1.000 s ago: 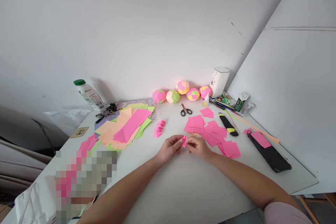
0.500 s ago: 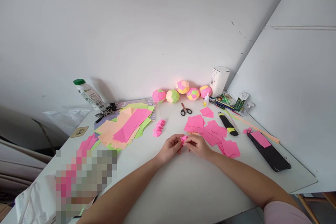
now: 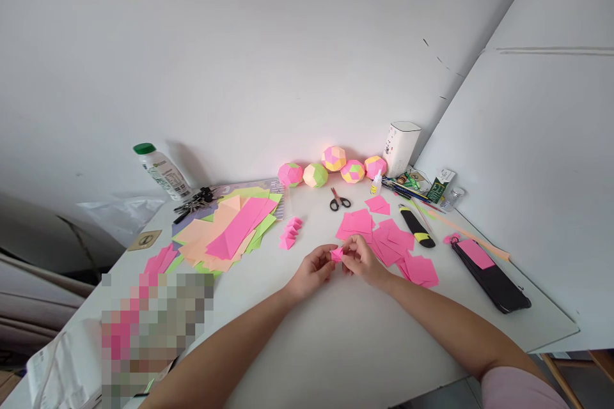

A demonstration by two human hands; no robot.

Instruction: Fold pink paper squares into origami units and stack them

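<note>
Between my two hands is a small folded pink paper piece [image 3: 337, 255], pinched at both sides. My left hand [image 3: 313, 271] grips its left edge with thumb and fingers. On the opposite side my right hand [image 3: 365, 262] holds it, thumb in front and fingers behind. Beyond my left hand stands a short row of folded pink paper units [image 3: 290, 234]. Loose pink paper squares [image 3: 391, 243] lie scattered just past my right hand. Part of the held piece is hidden by my fingers.
Several faceted paper balls [image 3: 315, 175] line the wall. Scissors [image 3: 339, 200], a glue bottle [image 3: 376, 183] and a yellow-black cutter [image 3: 417, 226] lie nearer. At left are coloured paper sheets [image 3: 240, 230], keys [image 3: 199, 202] and a green-capped bottle [image 3: 163, 169]; at right, a black pouch [image 3: 494, 278].
My right hand has shifted slightly, its fingers rising and its thumb moving along the paper piece. More of the folded pink face shows now. My left hand stays nearly still.
</note>
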